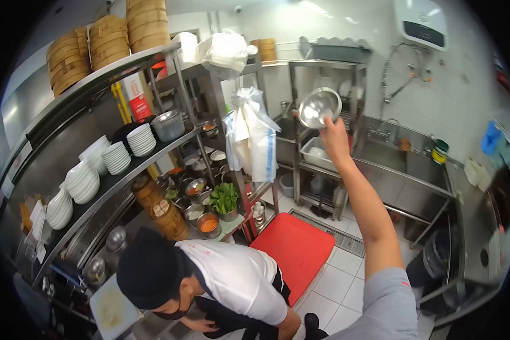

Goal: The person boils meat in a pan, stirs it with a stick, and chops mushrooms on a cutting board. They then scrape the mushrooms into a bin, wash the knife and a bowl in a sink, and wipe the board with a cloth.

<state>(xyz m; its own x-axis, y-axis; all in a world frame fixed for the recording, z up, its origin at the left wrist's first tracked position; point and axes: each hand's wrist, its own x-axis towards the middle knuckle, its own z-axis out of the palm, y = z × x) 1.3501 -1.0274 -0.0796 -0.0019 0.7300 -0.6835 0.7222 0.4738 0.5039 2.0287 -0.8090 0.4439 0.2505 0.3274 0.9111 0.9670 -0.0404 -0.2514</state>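
My right arm reaches up and forward from the bottom right, in a grey sleeve. At its end my right hand [335, 137] is closed on the near rim of a shiny round steel bowl [318, 105]. The bowl is tilted, with its hollow side partly towards me, and it overlaps the metal rack [292, 79] behind it in this view. Below and beyond the hand, a white plastic tub [311, 154] stands on a rack shelf. My left hand is out of view.
A co-worker in a white shirt [238, 272] and black cap bends over close in front. A red lid-like top [300, 252] lies beside them. On the left, a steel shelf [116, 170] carries stacked white bowls [82, 182] and bamboo steamers [109, 42]. Sinks [385, 148] line the back wall.
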